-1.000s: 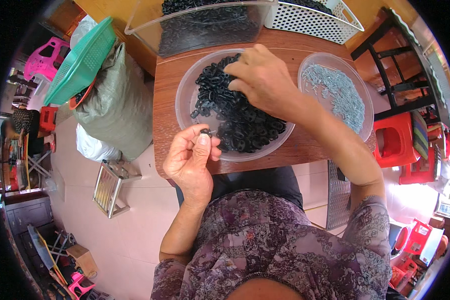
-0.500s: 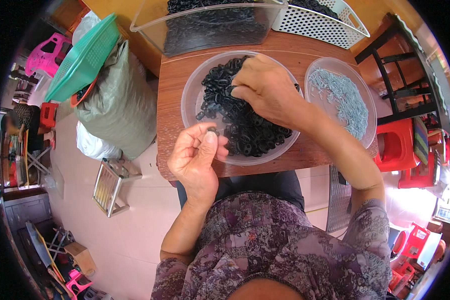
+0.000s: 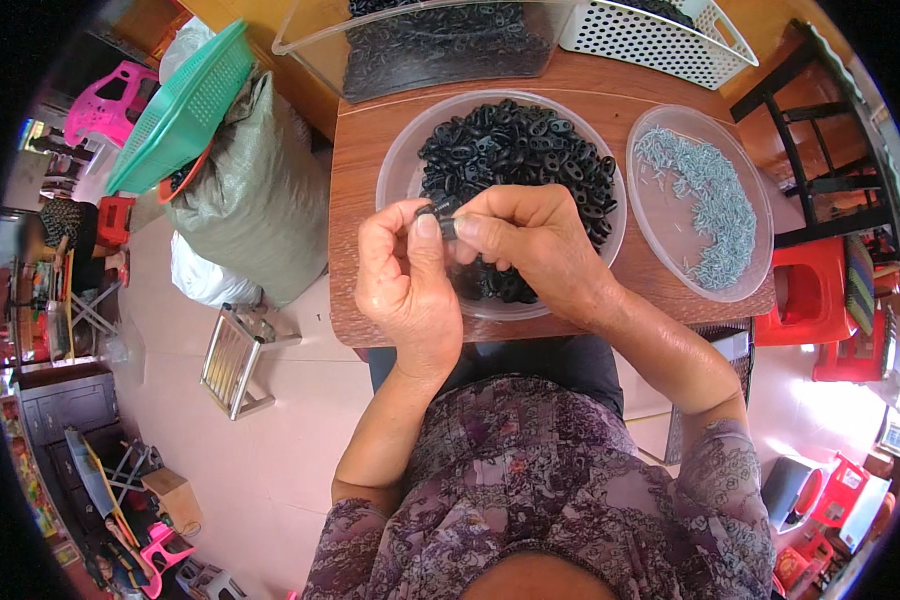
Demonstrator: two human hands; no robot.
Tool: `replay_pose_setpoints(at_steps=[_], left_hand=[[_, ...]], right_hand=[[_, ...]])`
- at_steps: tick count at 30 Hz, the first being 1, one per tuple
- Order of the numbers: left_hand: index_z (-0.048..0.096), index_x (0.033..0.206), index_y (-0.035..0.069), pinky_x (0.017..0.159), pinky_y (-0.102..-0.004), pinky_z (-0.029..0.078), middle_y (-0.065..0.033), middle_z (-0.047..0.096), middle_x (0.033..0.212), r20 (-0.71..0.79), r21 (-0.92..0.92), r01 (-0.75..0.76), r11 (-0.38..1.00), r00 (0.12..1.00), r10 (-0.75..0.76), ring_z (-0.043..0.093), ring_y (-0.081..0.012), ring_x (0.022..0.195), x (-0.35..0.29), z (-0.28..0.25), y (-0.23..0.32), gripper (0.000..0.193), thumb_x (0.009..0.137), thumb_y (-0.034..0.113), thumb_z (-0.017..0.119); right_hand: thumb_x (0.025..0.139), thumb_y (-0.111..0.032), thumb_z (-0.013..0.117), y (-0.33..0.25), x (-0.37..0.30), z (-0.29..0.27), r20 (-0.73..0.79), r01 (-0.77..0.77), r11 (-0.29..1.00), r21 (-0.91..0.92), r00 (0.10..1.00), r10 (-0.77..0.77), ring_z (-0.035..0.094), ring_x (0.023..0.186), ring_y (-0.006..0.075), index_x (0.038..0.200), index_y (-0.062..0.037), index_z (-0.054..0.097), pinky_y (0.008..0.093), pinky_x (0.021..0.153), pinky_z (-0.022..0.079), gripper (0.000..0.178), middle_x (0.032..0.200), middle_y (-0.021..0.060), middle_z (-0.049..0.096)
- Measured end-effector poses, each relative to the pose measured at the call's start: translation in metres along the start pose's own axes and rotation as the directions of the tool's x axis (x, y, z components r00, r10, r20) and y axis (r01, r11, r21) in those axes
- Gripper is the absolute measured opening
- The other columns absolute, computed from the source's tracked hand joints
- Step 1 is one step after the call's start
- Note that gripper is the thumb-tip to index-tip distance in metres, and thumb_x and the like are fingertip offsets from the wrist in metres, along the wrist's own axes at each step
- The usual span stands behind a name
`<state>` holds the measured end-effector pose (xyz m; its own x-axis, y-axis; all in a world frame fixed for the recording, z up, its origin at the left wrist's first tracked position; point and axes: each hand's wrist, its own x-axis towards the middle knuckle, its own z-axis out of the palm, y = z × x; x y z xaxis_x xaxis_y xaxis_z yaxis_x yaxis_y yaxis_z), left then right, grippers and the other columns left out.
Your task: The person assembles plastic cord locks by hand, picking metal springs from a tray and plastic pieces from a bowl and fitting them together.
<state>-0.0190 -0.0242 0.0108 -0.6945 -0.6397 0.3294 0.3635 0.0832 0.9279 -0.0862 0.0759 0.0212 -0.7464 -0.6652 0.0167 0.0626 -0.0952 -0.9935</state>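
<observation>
My left hand (image 3: pixel 410 270) is closed, pinching a small black plastic piece (image 3: pixel 426 211) between thumb and fingertips. Close against it, my right hand (image 3: pixel 535 245) pinches another small black piece (image 3: pixel 447 229). The two pieces meet or nearly meet; fingers partly cover both. Both hands are over the near left part of a round clear plastic tub (image 3: pixel 394 165). Heaped in the tub are many black oval pieces (image 3: pixel 515 145), several showing two holes. To the right, a round clear tray (image 3: pixel 662 212) holds a curved pile of small grey-blue screws (image 3: pixel 720 205).
At the table's (image 3: pixel 355 200) back stand a clear bin (image 3: pixel 315 40) and a white perforated basket (image 3: pixel 660 48), both with black pieces. Left of the table are a stuffed grey-green sack (image 3: pixel 260 200), a green basket (image 3: pixel 185 115) and a metal-framed stool (image 3: pixel 240 360). A red stool (image 3: pixel 805 300) stands right.
My right hand has come from the heap in the tub toward me and left, meeting my left hand with a black piece. The left hand has risen slightly. The view has shifted a little.
</observation>
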Motion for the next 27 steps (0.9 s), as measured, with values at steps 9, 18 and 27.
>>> replay_pose_setpoints(at_steps=[9,18,27], left_hand=[[0.051,0.092,0.0,0.052,-0.0164,0.042,-0.0014,0.054,0.077,0.006,0.026,0.031,0.999,0.999,-0.032,0.049,-0.0036,0.058,0.001,-0.003,-0.004,0.006,0.088,0.004,0.05],[0.054,0.09,-0.002,0.063,-0.0168,0.042,-0.0018,0.056,0.079,-0.019,-0.162,0.234,0.959,0.971,-0.24,0.049,-0.0047,0.067,0.007,-0.007,-0.006,0.007,0.084,-0.001,0.053],[0.054,0.089,-0.004,0.064,-0.0189,0.044,-0.0052,0.057,0.081,0.038,-0.358,0.443,0.822,0.886,-0.461,0.053,-0.0076,0.07,0.008,-0.007,-0.003,0.007,0.082,-0.002,0.055]], right_hand=[[0.077,-0.002,0.055,-0.001,-0.005,0.013,-0.174,0.026,0.991,0.129,0.985,-0.003,0.054,0.059,0.0096,0.07,0.0031,0.058,0.0242,0.055,0.044,0.009,0.065,0.0054,0.059],[0.069,-0.006,0.059,0.016,-0.003,0.013,-0.019,0.531,0.552,-0.643,0.71,-0.704,0.05,0.065,0.0245,0.076,-0.0048,0.058,0.0344,0.057,0.043,0.007,0.069,0.0065,0.053],[0.063,-0.009,0.058,0.016,-0.005,0.004,0.317,0.604,0.225,-0.765,0.657,-0.684,0.044,0.067,0.0196,0.092,-0.0033,0.058,0.027,0.053,0.041,0.029,0.074,0.0045,0.043]])
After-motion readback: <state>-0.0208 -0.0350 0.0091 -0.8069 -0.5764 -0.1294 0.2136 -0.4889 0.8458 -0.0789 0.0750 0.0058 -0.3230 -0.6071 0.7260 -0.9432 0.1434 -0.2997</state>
